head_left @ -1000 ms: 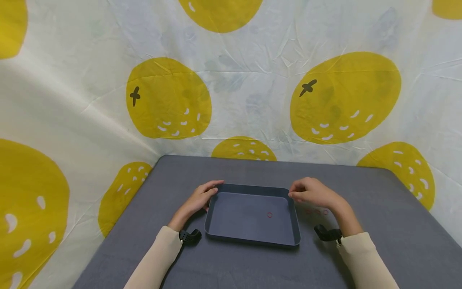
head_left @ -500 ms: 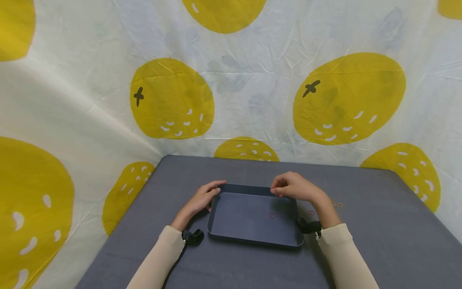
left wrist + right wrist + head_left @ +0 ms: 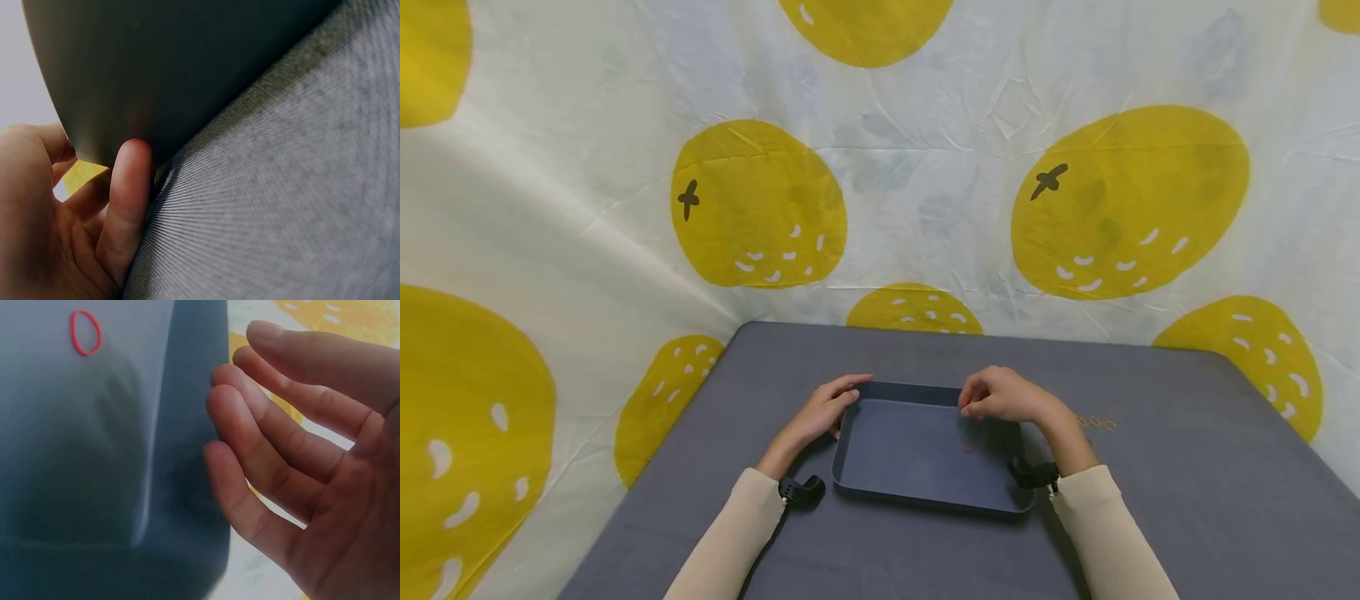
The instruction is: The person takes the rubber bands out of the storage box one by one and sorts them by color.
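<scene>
A dark blue-grey tray (image 3: pixel 910 450) lies on the table. My left hand (image 3: pixel 816 417) grips its far left corner, thumb over the rim. In the left wrist view, a fingertip (image 3: pixel 133 156) presses against the tray's outer wall. My right hand (image 3: pixel 1007 396) hovers over the tray's far right part. Its fingers (image 3: pixel 231 412) are bent, with thumb and index tip close together in the right wrist view. I see nothing between them, though a small thing could be hidden there. A thin red ring, like a rubber band (image 3: pixel 85 333), lies on the tray floor.
Several small orange rings (image 3: pixel 1096 422) lie in a row on the grey table (image 3: pixel 1187 467), right of the tray and partly behind my right forearm. A white curtain with yellow fruit shapes (image 3: pixel 917 208) hangs behind the table. A black wrist camera (image 3: pixel 1033 473) sits on my right wrist.
My right hand has moved left from beside the tray's right rim to above the tray, then dipped slightly. The orange rings have come into view. My left hand stays at the corner.
</scene>
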Motion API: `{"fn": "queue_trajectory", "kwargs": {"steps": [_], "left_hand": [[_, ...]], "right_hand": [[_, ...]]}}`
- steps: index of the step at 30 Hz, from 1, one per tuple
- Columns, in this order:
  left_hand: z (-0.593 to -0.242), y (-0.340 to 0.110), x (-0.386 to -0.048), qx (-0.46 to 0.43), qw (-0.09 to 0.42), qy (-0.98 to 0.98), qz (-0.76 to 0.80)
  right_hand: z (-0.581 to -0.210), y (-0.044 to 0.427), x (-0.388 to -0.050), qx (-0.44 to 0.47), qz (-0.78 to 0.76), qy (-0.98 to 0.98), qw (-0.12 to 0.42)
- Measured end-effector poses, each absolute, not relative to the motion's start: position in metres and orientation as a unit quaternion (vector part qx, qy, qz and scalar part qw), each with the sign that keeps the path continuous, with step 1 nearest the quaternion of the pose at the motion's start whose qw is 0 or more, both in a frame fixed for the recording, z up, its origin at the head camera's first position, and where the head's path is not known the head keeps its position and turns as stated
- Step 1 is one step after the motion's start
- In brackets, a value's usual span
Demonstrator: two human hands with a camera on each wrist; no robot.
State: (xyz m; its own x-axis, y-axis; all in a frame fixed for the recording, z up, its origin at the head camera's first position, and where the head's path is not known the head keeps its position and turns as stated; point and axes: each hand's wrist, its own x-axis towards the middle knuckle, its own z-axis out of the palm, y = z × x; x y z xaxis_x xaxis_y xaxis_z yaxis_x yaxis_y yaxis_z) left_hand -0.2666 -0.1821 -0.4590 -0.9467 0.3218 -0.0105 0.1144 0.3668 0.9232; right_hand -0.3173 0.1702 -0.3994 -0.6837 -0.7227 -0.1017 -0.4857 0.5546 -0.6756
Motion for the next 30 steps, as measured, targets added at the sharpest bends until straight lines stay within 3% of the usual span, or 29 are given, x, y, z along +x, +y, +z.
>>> {"fn": "queue_trajectory", "kwargs": {"steps": [22, 30], "left_hand": [[-0.458, -0.184, -0.265, 0.136, 0.098, 0.819, 0.549], [-0.495, -0.188, -0.282, 0.116, 0.073, 0.827, 0.545]], "right_hand": [[-0.413, 0.163, -0.317, -0.344, -0.296, 0.861, 0.229], [-0.416, 0.163, -0.319, -0.346, -0.301, 0.858, 0.23]]}}
